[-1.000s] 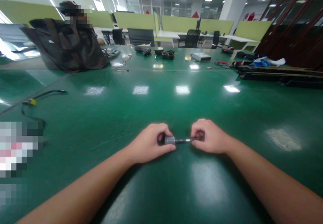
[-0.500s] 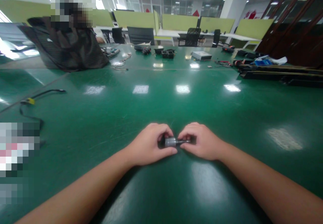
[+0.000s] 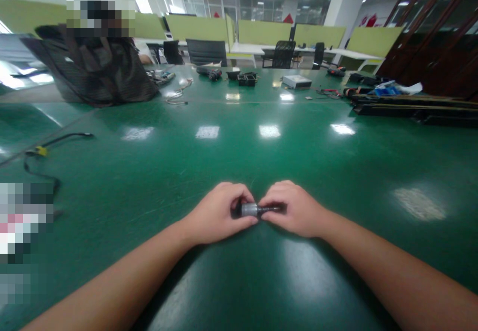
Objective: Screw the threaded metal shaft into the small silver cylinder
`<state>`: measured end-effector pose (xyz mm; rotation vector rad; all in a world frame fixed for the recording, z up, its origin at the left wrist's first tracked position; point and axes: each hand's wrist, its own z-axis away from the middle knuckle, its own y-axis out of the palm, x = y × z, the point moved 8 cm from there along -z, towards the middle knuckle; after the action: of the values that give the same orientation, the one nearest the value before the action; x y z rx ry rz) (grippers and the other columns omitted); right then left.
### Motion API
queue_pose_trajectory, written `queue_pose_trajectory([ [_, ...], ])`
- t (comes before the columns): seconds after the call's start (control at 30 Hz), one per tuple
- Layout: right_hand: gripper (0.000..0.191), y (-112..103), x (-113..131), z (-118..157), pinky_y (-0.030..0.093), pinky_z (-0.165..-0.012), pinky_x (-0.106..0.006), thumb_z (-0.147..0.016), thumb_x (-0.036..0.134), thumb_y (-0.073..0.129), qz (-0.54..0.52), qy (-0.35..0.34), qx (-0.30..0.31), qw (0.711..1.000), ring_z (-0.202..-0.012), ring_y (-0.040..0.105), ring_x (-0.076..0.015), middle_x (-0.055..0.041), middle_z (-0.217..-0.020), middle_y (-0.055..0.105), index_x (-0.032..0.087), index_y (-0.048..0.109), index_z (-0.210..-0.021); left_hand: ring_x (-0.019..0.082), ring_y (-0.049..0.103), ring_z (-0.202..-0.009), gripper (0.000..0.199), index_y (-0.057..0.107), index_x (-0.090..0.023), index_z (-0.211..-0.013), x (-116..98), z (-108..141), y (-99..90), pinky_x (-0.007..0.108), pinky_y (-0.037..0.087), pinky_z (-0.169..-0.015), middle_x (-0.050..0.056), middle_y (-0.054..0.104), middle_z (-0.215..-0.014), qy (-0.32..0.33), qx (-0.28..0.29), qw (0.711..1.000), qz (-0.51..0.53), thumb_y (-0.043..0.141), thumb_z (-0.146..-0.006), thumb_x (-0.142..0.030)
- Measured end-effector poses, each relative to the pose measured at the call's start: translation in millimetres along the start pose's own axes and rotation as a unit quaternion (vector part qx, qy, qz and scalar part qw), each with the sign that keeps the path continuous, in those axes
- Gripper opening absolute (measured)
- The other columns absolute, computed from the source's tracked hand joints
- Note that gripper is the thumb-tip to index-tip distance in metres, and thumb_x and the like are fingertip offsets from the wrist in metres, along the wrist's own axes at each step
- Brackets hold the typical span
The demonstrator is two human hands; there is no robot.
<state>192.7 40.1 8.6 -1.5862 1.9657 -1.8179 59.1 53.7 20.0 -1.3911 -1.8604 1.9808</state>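
A small silver-and-black cylinder with a thin dark end (image 3: 249,209) lies level between my two hands, low over the green table (image 3: 239,164). Around its thick silver body curl the fingers of my left hand (image 3: 216,212), thumb along the near side. My right hand (image 3: 297,209) pinches the thin dark end between thumb and fingertips. The tip of that thin end shows inside the curl of my right hand. Part of the thick black end is hidden in my left palm.
A dark bag (image 3: 104,69) stands at the back left. Nearer on the left lies a black cable (image 3: 70,136) with a yellow piece. Black boxes (image 3: 246,78), a flat silver box (image 3: 297,81) and long black bars (image 3: 407,107) line the far side.
The whole view has shifted slightly. My right fingers sit closer around the thin end, nearer the silver body. Both hands keep their hold on the cylinder.
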Motion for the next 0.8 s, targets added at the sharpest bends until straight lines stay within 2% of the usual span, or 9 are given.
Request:
queue_pose_trajectory([
  [0.3, 0.009, -0.2, 1.1, -0.3, 0.041, -0.087, -0.036, -0.085, 0.024, 0.074, 0.002, -0.007, 0.000, 1.000, -0.088, 0.066, -0.0187, -0.0018, -0.090, 0.076, 0.022, 0.074, -0.094, 0.016, 0.058, -0.072, 0.022, 0.066, -0.019, -0.088, -1.3, 0.1, 1.7, 0.029, 0.039, -0.073, 0.000, 0.064, -0.079, 0.019, 0.012, 1.000, 0.009, 0.073, -0.084, -0.039],
  [0.8, 0.008, -2.5, 0.6, -0.3, 0.041, -0.085, -0.035, -0.081, 0.019, 0.075, -0.003, -0.005, -0.015, 1.000, -0.083, 0.066, -0.0180, -0.0003, -0.084, 0.075, 0.021, 0.074, -0.088, 0.016, 0.059, -0.074, 0.022, 0.066, -0.018, -0.088, -1.5, 0.5, 1.3, 0.029, 0.039, -0.075, -0.001, 0.065, -0.080, 0.026, 0.011, 0.999, 0.015, 0.073, -0.085, -0.039],
])
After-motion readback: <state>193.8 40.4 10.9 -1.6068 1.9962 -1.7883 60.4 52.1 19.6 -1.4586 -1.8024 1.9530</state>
